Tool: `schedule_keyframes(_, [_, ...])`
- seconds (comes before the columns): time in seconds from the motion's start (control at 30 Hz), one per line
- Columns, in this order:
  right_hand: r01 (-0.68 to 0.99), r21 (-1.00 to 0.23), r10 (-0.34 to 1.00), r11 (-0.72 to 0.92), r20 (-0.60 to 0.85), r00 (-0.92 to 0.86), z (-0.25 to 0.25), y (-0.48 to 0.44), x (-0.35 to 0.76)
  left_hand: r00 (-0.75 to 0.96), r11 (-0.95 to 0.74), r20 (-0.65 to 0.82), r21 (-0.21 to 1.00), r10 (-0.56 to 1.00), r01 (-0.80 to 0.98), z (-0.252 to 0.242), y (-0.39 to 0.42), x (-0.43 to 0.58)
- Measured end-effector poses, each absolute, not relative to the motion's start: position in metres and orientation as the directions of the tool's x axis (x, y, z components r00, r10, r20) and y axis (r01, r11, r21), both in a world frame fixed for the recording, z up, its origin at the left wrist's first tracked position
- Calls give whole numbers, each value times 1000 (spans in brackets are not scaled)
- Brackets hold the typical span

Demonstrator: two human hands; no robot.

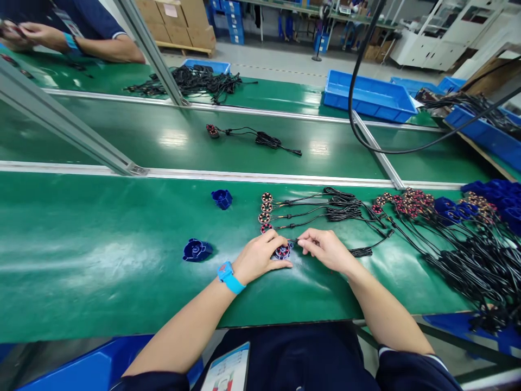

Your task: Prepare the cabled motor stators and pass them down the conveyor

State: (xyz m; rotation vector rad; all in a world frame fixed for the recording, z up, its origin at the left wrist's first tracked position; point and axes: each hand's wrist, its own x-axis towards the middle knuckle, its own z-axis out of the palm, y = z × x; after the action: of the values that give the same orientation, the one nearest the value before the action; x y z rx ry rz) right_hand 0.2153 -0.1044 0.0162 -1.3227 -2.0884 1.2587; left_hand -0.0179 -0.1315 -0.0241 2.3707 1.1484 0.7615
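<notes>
My left hand [262, 252], with a blue wristband, curls its fingers and thumb around a blue plastic housing [290, 248]. In that housing sits a round motor stator [281, 251] with red and copper-coloured windings, partly hidden by my fingers. Just right of it, my right hand [323, 248] pinches the stator's black cable [294, 240]. The cable's bundled part [361, 252] lies beyond my right wrist. Several stators [266, 208] with cables stretched to the right lie in a column above my left hand. Two loose blue housings [197, 250] [222, 199] rest to the left.
A pile of stators [414, 202] and tangled black cables [468, 266] covers the right side, beside heaped blue housings [510, 203]. One stator with its cable [266, 139] lies on the middle strip. Metal frame posts [101, 130] rise at left. Across the bench is another person's hand [44, 35].
</notes>
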Motion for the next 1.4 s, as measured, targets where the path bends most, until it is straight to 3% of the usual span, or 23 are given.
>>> schedule_keyframes(0.13, [465,-879,848,108,-163,-505,4,-108,203,443,-544,317,455,839,705,-27,-132,-17])
schedule_keyframes(0.23, [450,-871,871,198,-54,-488,-6,-113,196,422,-520,305,451,854,726,-27,-131,-17])
schedule_keyframes(0.33, [488,-759,854,431,168,-493,-15,-118,191,433,-519,287,467,855,716,-25,-129,-19])
schedule_keyframes(0.47, [530,-506,727,681,379,-572,-20,-121,189,430,-504,264,490,863,711,-23,-128,-20])
schedule_keyframes(0.63, [602,-294,669,743,348,-656,-14,-126,191,416,-489,259,520,872,701,-21,-129,-18])
schedule_keyframes(0.77, [579,-383,692,720,333,-641,-15,-127,192,414,-485,255,532,874,695,-20,-130,-18])
schedule_keyframes(0.87, [562,-408,695,719,409,-592,-19,-127,191,407,-475,250,543,879,692,-19,-129,-19])
schedule_keyframes(1.0, [586,-126,566,800,480,-670,-19,-133,191,390,-463,253,548,885,696,-19,-129,-19])
schedule_keyframes(1.13, [590,110,525,800,349,-776,-10,-142,190,387,-462,254,542,886,702,-18,-132,-18])
schedule_keyframes(1.27, [585,216,518,782,296,-802,-1,-151,178,398,-472,255,525,881,708,-16,-132,-18])
schedule_keyframes(1.4, [588,191,527,786,289,-799,1,-153,169,452,-514,251,499,856,698,-13,-129,-20])
